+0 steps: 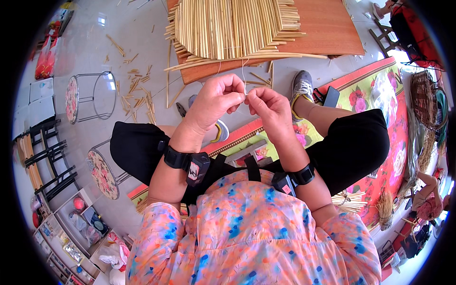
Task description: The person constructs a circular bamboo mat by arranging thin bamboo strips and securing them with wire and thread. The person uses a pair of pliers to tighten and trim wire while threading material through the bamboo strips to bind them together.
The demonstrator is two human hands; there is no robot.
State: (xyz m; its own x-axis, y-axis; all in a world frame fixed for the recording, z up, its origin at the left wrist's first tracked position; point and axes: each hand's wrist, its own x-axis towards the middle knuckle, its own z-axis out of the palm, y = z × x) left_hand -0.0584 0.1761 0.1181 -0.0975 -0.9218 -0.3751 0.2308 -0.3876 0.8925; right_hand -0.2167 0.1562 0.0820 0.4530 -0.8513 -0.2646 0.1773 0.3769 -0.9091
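A thin white string (244, 71) runs down from the near edge of a mat of straw-coloured stalks (228, 28). My left hand (216, 100) pinches this string between thumb and forefinger. Close beside it, my right hand (271, 110) is also closed in a pinch at the string's lower part, the fingertips almost meeting those of the left. The exact end of the string is hidden by the fingers. The stalks lie side by side on a reddish-brown wooden board (332, 28), and a few long ones cross along its near edge.
Cut stalk pieces (142, 99) litter the grey floor at left, near two round stools with floral seats (71, 99). A flowered mat (356, 97) lies under my legs, with a dark phone-like object (332, 97) on it. A wicker basket (424, 97) stands at right; another person (427, 197) sits beyond.
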